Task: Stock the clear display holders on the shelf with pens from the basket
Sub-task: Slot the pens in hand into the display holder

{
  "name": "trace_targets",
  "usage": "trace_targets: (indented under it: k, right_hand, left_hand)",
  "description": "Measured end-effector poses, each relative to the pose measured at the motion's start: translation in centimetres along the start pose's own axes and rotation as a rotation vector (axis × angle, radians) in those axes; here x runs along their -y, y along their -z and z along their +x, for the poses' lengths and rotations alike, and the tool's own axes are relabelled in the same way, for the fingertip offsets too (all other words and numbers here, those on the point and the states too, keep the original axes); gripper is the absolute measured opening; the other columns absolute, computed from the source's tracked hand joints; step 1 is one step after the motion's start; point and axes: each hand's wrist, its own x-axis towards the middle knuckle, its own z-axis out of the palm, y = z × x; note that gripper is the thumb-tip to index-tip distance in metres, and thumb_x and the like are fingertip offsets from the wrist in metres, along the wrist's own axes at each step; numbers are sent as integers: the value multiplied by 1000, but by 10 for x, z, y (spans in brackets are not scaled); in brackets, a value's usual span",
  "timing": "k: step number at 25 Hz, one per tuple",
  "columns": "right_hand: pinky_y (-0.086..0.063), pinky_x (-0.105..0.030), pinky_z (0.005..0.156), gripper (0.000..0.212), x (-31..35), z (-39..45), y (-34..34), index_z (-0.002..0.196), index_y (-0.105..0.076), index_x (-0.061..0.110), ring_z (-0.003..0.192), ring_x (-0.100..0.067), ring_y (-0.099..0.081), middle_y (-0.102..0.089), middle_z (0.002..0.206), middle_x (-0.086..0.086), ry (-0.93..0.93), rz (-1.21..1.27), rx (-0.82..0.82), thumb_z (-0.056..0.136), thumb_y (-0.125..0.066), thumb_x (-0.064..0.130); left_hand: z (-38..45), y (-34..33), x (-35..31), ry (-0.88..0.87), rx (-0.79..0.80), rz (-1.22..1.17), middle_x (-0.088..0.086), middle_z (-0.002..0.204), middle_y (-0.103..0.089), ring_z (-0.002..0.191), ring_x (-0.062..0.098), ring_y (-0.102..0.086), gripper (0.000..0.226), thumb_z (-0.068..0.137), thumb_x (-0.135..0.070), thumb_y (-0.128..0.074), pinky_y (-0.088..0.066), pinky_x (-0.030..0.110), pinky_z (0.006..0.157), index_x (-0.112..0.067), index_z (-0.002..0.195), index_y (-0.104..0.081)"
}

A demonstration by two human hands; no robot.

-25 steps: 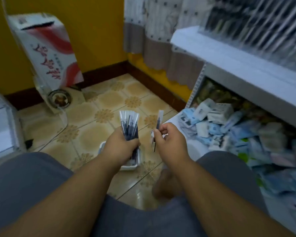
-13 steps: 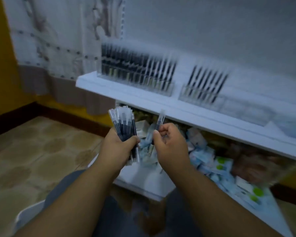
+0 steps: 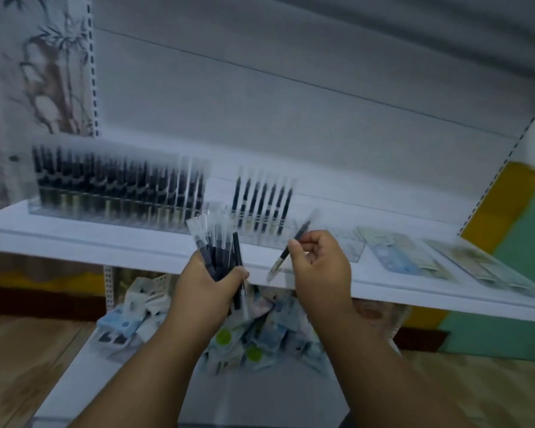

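Left hand (image 3: 209, 281) fisted around pen bundle (image 3: 218, 248); right hand (image 3: 317, 264) fingers pinch 1 pen (image 3: 291, 247) mid-barrel, just before half-filled holder (image 3: 264, 208) on shelf (image 3: 105, 242). Light, stiff, probably slick sleeves; grip mid-barrel.

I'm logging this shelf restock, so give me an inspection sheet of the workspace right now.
Surface: white shelf, mostly bare at front.
Job's things: full pen holder at left; part-filled holder at middle; basket not seen.
Clutter: flat packets on shelf at right; small packs heaped on the lower shelf.
Grips: left hand clutches pen bundle; right hand pinches single pen.
Cables: nothing seen.
Surroundings: grey back panel, wooden floor.
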Motion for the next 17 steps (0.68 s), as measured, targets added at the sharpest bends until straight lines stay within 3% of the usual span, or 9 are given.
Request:
trace_targets:
  k: [6, 11, 14, 17]
  right_hand:
    - [-39, -18, 63, 10, -11, 94, 11, 91, -58, 22, 75, 0, -56, -63, 85, 11, -4, -22, -149, 93, -64, 29]
    - [-36, -14, 60, 10, -13, 126, -5, 94, -58, 18, 74, -2, -53, -59, 84, 12, 36, -115, -80, 96, -60, 28]
    - [-36, -16, 61, 10, -21, 132, -13, 94, -56, 17, 75, -7, -53, -57, 84, 10, 84, -142, -14, 97, -58, 26]
    - [-40, -20, 61, 11, -20, 142, -14, 92, -56, 15, 69, -5, -50, -54, 77, 11, 137, -212, 40, 97, -58, 25]
  left_hand:
    - [29, -30, -7, 3, 13, 21, -5, 85, -70, 78, 11, -65, 18, 84, -24, -74, -48, 27, 60, -26, 96, -61]
    - [49, -39, -14, -28, 20, 14, -9, 73, -73, 64, 0, -66, 13, 86, -22, -72, -46, 20, 54, -22, 97, -64]
    - [55, -44, -13, -18, 10, -25, -7, 75, -74, 73, 8, -70, 14, 86, -22, -72, -51, 26, 61, -23, 98, -64]
    - [59, -47, -11, -15, -2, -32, -5, 78, -73, 71, 6, -70, 16, 85, -19, -72, -50, 19, 56, -24, 97, -63]
